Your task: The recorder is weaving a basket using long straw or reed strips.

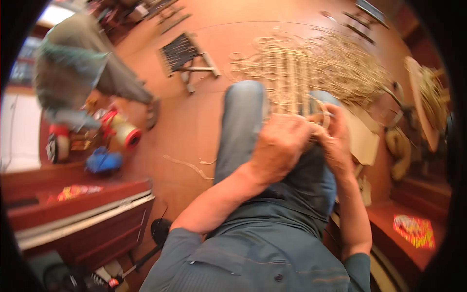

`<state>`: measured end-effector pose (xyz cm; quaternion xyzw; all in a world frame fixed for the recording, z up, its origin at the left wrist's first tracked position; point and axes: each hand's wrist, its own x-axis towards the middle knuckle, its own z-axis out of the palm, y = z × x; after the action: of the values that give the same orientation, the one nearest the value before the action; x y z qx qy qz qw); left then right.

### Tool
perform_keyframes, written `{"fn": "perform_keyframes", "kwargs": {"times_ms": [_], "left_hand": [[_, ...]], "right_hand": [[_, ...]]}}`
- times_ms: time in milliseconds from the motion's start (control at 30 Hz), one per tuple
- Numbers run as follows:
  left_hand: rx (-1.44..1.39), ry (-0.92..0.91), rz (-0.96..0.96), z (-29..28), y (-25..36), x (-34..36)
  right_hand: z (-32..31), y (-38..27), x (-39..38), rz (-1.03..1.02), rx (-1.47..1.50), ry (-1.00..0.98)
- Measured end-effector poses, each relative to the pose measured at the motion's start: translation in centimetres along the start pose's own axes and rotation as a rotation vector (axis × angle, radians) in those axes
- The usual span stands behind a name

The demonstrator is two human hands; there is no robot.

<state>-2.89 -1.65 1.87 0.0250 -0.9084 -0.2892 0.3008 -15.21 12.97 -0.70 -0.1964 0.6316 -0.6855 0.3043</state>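
A flat piece made of tan fibre strips [294, 73] runs from the floor pile up between my knees. It looks like rattan or bamboo, though the exact material is unclear. My left hand [281, 143] is closed at its near edge, back of the hand up, the fingertips partly hidden. Close beside it, my right hand [336, 134] pinches a thin strip [322, 111] that curls up in a small loop. Both hands meet over my right thigh, and the spot where the strips cross is mostly covered by fingers.
Loose strips lie in a large tangled heap [345, 68] ahead. A folding stool [187, 56] stands ahead left. At far left is another person's leg [112, 63], near a blue object [103, 160]. A red cabinet [97, 209] flanks my left; coiled strips [430, 92] hang at right.
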Motion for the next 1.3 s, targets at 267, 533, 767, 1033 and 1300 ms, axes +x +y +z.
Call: {"fn": "perform_keyframes", "kwargs": {"times_ms": [267,533,767,1033,1300], "left_hand": [[-0.308,0.115,-0.250,-0.7,-0.9,1.1],[-0.244,-0.051,-0.361,-1.2,-2.7,5.2],[-0.099,-0.088,-0.279,1.2,-4.5,7.5],[0.448,-0.146,-0.158,3.3,-3.9,9.1],[-0.192,-0.193,-0.515,0.2,-3.6,8.0]], "right_hand": [[0.1,0.7,0.0,0.072,0.105,0.054],[0.3,1.0,0.0,0.068,0.200,0.064],[0.6,0.6,0.1,0.077,0.214,0.067],[0.9,0.6,0.1,0.056,0.157,0.088],[1.0,1.1,-0.2,0.031,0.180,0.083]]}}
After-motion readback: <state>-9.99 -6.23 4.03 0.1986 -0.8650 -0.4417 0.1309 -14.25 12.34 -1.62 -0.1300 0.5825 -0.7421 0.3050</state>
